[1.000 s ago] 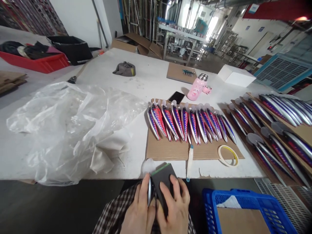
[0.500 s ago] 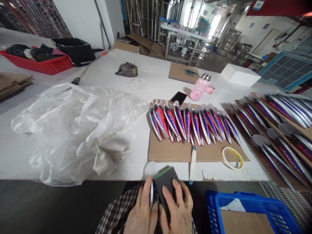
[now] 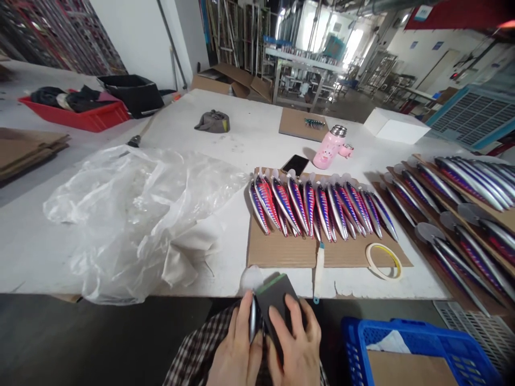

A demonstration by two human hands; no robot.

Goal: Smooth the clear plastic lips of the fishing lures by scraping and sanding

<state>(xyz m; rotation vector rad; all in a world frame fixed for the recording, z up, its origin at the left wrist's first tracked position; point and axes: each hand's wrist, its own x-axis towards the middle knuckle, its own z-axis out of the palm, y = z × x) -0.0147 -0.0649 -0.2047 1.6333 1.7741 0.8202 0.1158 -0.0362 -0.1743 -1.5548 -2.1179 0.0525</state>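
Low at the front edge of the table, my left hand (image 3: 236, 343) is closed around a silvery fishing lure (image 3: 252, 320), whose clear round lip points up toward the table. My right hand (image 3: 295, 338) grips a dark grey block with a green edge (image 3: 277, 300), pressed close against the lure's right side. Part of the lure is hidden by my fingers. Beyond my hands, a row of purple, red and silver fishing lures (image 3: 309, 206) lies on a cardboard sheet (image 3: 281, 252). A white-handled tool (image 3: 319, 268) and a roll of tape (image 3: 372, 262) rest at that sheet's front.
Crumpled plastic bags (image 3: 120, 209) and a pale cloth (image 3: 187, 257) cover the table's left. More lures on boards (image 3: 462, 246) stand at right, above a blue crate (image 3: 354, 348). Behind are a phone (image 3: 295, 163), pink bottle (image 3: 328, 150), grey cap (image 3: 213, 122) and red bin (image 3: 92, 118).
The view has shifted slightly, so the bags and bin appear a little farther right and lower. Both hands keep their hold on the lure and the block, nearly in the same pose.
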